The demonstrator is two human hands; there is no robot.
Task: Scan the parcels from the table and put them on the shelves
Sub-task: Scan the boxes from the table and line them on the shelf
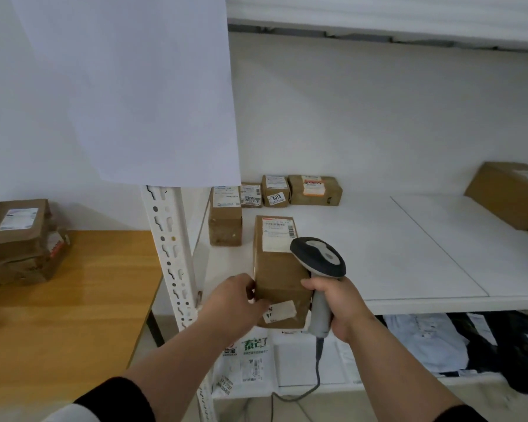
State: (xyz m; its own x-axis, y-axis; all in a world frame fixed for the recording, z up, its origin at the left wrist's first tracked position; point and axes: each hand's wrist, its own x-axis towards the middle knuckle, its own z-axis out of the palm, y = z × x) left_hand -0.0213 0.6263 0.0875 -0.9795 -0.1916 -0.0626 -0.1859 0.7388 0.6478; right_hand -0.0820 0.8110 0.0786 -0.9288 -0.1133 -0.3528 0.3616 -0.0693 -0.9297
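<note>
Both hands busy: left hand (238,300) gripping box (279,275) at shelf (409,254) edge, right hand (336,306) wrapping scanner (319,263) beside it. I'm risking box tipping off if released early, w/ cord snagging.

Brown parcel (279,269), grey-black scanner (319,260), white shelf (393,254)

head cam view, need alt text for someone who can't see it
A person's left hand holds a long cardboard parcel at the front of a white shelf, while the right hand grips a barcode scanner beside it. More parcels stand at the shelf's back and on a wooden table to the left.
</note>
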